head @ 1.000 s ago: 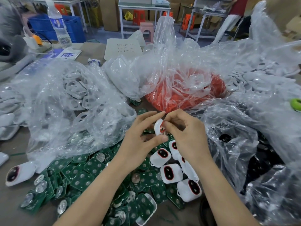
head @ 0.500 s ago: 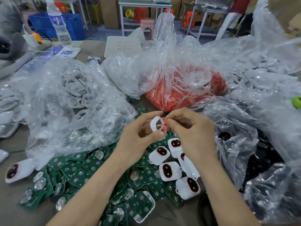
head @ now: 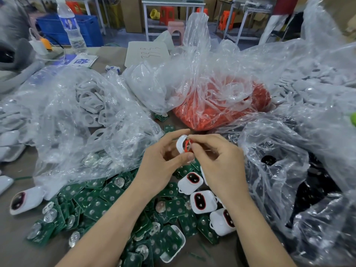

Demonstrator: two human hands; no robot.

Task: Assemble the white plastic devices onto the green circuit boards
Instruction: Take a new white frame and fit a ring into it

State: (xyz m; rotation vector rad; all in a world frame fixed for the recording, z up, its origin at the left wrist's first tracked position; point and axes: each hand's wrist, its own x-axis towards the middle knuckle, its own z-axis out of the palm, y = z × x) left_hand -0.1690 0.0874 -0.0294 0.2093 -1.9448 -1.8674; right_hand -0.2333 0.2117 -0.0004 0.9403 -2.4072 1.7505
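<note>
White plastic shell [head: 181, 145] is pinched in my left grip [head: 161, 166], thumb under its lower edge and fingertips over the top, held up above the table [head: 15, 237]. My right grip [head: 217, 162] is closed thumb to forefinger on a thin red ring [head: 186, 147] that lies against the shell's open face; I cannot tell whether the ring is seated in it.

Below my wrists lies a loose heap of green circuit boards [head: 96, 207], many overlapping, some bearing round silvery discs. Three white devices [head: 202, 202] with red-rimmed dark windows lie on the heap just under my right wrist, close together in a row. Another such device [head: 25, 199] lies well apart at the left edge of the boards.

Behind my hands a clear bag of red parts [head: 221, 112] sits in the middle of the table. A clear bag of white frames [head: 86, 105] is spread to the left, and a bag of black parts [head: 289, 170] to the right. A water bottle [head: 71, 26] stands upright at the far left.
</note>
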